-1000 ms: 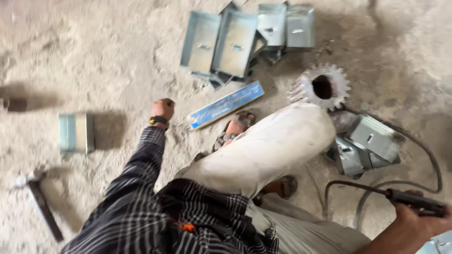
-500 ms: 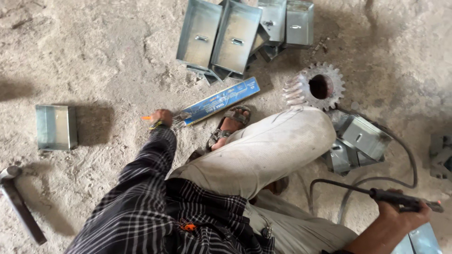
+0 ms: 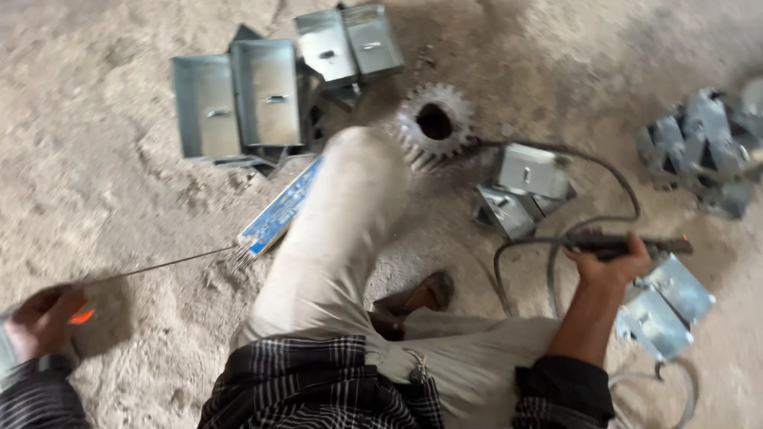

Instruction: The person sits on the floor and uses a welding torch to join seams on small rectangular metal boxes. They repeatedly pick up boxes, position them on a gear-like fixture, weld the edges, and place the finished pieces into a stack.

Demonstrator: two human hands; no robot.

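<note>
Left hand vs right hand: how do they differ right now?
The left hand sits low at the frame's left edge, pinching a thin grey welding rod. The right hand reaches out on the right, gripping a dark cabled electrode holder. Both hover over the sandy concrete floor.

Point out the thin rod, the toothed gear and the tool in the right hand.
Thin rod (image 3: 159, 265), head view: mid-length of the rod.
Toothed gear (image 3: 457, 107), head view: its toothed rim.
Black-handled tool (image 3: 592, 245), head view: handle beside the right hand (image 3: 610, 268).

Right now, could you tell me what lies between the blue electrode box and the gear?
In the head view, the person's bent knee lies between the blue electrode box and the gear.
</note>
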